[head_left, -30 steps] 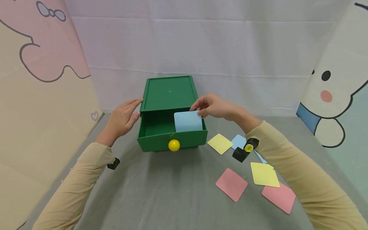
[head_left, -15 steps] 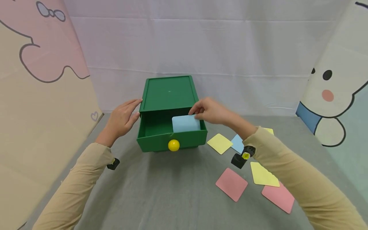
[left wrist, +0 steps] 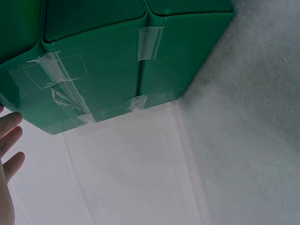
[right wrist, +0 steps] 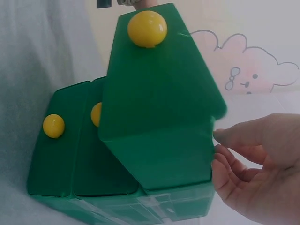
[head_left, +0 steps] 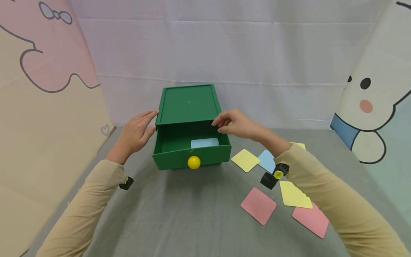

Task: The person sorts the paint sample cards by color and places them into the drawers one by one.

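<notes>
A green drawer box stands on the grey cloth, its top drawer pulled out, a yellow knob on the front. A light blue card lies inside the drawer, free of any hand. My right hand hovers over the drawer's back right corner with loosely curled fingers, holding nothing. In the right wrist view, the right hand hangs relaxed beside the drawer. My left hand rests with straight fingers against the box's left side. The left wrist view shows the box wall and fingertips.
Loose cards lie on the cloth right of the box: a yellow one, a blue one, a pink one, another yellow and another pink. Cartoon panels flank the table, with a white backdrop behind.
My right hand lowered the blue card into the drawer and let it go; the card now lies flat inside. The left hand has stayed on the box.
</notes>
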`<state>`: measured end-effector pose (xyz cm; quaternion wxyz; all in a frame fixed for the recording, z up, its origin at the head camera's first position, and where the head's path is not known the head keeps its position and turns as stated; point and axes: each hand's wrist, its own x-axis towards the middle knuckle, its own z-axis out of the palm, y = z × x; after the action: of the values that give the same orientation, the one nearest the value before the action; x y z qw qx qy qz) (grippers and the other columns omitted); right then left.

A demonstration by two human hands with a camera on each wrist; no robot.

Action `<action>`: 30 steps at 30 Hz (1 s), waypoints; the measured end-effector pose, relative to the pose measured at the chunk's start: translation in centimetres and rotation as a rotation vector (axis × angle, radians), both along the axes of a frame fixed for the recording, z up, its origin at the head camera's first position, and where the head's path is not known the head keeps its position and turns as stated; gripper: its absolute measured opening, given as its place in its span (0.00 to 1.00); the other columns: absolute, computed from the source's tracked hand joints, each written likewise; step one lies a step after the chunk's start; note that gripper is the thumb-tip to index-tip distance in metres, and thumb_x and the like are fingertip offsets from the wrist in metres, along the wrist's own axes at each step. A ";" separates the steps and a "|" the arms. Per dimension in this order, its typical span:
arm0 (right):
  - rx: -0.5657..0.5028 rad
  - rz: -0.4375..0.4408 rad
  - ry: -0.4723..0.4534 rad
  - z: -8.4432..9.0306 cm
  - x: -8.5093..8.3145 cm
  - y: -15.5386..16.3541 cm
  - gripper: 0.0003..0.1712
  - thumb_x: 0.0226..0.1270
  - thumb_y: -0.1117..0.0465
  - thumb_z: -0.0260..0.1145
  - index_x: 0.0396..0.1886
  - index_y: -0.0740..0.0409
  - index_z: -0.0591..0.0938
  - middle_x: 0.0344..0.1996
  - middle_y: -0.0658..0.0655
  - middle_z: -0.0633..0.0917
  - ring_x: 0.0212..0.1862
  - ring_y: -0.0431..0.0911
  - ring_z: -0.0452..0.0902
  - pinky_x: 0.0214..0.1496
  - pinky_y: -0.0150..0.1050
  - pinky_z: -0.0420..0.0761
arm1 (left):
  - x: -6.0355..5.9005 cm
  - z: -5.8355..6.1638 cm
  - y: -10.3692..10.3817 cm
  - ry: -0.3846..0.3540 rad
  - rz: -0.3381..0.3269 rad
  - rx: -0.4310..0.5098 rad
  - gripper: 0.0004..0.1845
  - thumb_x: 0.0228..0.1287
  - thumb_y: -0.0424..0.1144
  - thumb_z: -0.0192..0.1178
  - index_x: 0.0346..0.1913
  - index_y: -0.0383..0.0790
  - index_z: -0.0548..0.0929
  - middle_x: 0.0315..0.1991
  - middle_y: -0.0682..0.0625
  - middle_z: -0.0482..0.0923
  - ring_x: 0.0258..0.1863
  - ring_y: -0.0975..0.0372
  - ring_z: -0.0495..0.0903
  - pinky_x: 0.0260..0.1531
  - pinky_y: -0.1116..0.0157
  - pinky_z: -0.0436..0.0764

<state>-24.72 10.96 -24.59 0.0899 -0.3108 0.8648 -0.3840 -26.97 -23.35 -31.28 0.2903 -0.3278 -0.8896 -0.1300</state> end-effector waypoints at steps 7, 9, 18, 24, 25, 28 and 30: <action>-0.041 -0.055 -0.056 0.6 0.0 3.2 0.14 0.63 0.68 0.57 0.48 0.68 0.77 0.39 0.62 0.78 0.40 0.48 0.74 0.38 0.37 0.77 | -0.1 -0.1 -0.1 0.005 -0.004 0.001 0.31 0.71 0.53 0.36 0.61 0.29 0.68 0.56 0.35 0.71 0.58 0.47 0.68 0.56 0.48 0.66; -0.037 -0.073 -0.056 0.5 -0.1 4.7 0.14 0.63 0.68 0.58 0.47 0.68 0.76 0.38 0.61 0.78 0.39 0.47 0.73 0.38 0.35 0.77 | 0.0 -0.1 -0.1 0.008 -0.003 -0.002 0.31 0.71 0.53 0.36 0.61 0.30 0.68 0.56 0.35 0.71 0.58 0.47 0.68 0.56 0.48 0.67; 0.077 -0.139 -0.100 -2.0 -0.1 12.0 0.20 0.62 0.60 0.62 0.52 0.64 0.74 0.42 0.59 0.77 0.43 0.47 0.72 0.41 0.33 0.75 | 0.2 0.3 0.0 -0.003 0.005 -0.015 0.30 0.71 0.52 0.37 0.61 0.30 0.69 0.57 0.36 0.71 0.58 0.47 0.68 0.56 0.48 0.67; 0.154 -0.197 -0.165 -5.1 0.3 16.4 0.23 0.61 0.58 0.62 0.53 0.65 0.73 0.43 0.60 0.77 0.44 0.47 0.73 0.43 0.34 0.76 | 0.2 0.3 0.0 -0.009 0.005 -0.015 0.31 0.71 0.53 0.36 0.61 0.30 0.69 0.57 0.36 0.70 0.59 0.48 0.67 0.56 0.48 0.66; 0.156 -0.205 -0.177 -5.6 0.4 17.1 0.23 0.62 0.58 0.62 0.53 0.66 0.73 0.44 0.60 0.77 0.44 0.47 0.74 0.42 0.34 0.76 | 0.2 0.3 0.0 -0.008 0.005 -0.014 0.31 0.71 0.54 0.36 0.61 0.30 0.69 0.57 0.36 0.70 0.59 0.48 0.67 0.56 0.48 0.66; 0.167 -0.232 -0.203 -7.3 0.6 19.1 0.24 0.62 0.59 0.61 0.54 0.68 0.72 0.43 0.60 0.78 0.43 0.47 0.74 0.40 0.35 0.77 | 0.1 0.1 -0.1 -0.002 0.004 -0.010 0.33 0.71 0.55 0.33 0.61 0.30 0.69 0.57 0.36 0.70 0.59 0.47 0.67 0.56 0.48 0.66; 0.182 -0.243 -0.211 -8.5 0.6 20.3 0.25 0.62 0.58 0.61 0.54 0.70 0.71 0.43 0.61 0.77 0.44 0.48 0.74 0.40 0.36 0.77 | 0.0 0.1 -0.2 0.002 0.001 -0.004 0.33 0.71 0.56 0.32 0.61 0.30 0.69 0.56 0.35 0.71 0.58 0.47 0.67 0.56 0.48 0.66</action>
<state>-24.07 31.27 -33.11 0.1608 -0.1527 0.9130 -0.3425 -26.92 -23.51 -31.19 0.2907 -0.3282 -0.8897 -0.1275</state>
